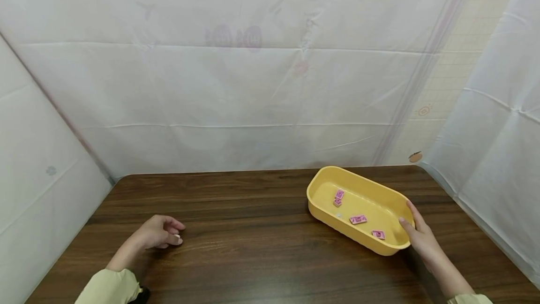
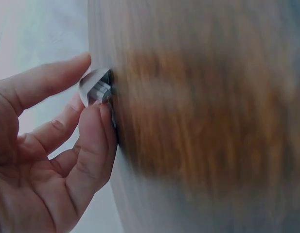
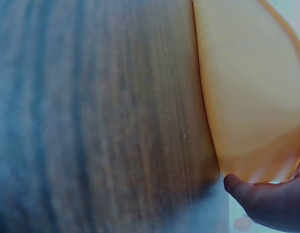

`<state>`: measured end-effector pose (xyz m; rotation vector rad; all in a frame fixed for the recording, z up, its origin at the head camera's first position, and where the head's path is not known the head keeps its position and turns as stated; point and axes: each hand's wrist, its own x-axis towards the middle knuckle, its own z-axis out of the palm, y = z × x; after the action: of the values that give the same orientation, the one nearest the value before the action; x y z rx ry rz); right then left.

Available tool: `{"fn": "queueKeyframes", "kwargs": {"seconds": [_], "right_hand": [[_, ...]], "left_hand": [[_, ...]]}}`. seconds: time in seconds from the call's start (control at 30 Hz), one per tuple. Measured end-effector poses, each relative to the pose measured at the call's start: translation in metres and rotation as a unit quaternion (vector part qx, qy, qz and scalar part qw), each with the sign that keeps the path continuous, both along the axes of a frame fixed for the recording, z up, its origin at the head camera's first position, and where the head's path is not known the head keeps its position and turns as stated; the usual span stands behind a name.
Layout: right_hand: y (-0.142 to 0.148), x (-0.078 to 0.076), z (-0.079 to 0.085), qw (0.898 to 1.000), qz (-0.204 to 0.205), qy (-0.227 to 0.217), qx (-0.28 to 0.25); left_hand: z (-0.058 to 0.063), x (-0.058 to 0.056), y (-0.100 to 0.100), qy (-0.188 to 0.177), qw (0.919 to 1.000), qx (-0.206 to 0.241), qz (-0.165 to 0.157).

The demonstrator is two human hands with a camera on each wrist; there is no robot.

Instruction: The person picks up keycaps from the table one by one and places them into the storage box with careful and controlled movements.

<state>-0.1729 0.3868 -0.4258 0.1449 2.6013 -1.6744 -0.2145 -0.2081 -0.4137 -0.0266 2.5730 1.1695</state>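
On the left of the table, my left hand pinches a small whitish piece between thumb and fingertips. In the left wrist view this small whitish piece looks like a hollow toy building block, its ridged inside facing the camera. A yellow plastic tray is on the right, and my right hand grips its near right end, thumb at the rim. Inside the tray lie several pink patterned tiles and a tiny pale piece. The right wrist view shows the thumb against the tray's end.
The dark wood table runs between the two hands. White printed cloth hangs behind it and along both sides. A small black object shows by the left sleeve.
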Motion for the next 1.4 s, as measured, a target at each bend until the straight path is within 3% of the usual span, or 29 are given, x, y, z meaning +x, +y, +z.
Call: {"fn": "queueKeyframes", "kwargs": {"seconds": [0.4, 0.63, 1.03, 1.4], "right_hand": [[-0.001, 0.0, 0.001, 1.0, 0.0, -0.003, 0.002], [0.0, 0.001, 0.001, 1.0, 0.003, 0.004, 0.0], [0.001, 0.001, 0.0, 1.0, 0.002, 0.0, 0.0], [-0.001, 0.0, 0.0, 1.0, -0.003, 0.002, -0.001]], "left_hand": [[0.001, 0.003, 0.003, -0.007, 0.9991, -0.042, 0.006], [0.002, 0.006, 0.005, -0.016, 0.9998, -0.006, -0.011], [0.01, 0.007, 0.027, -0.012, 0.9992, 0.031, -0.021], [0.008, 0.006, 0.047, 0.04, 0.9983, 0.038, -0.019]]}}
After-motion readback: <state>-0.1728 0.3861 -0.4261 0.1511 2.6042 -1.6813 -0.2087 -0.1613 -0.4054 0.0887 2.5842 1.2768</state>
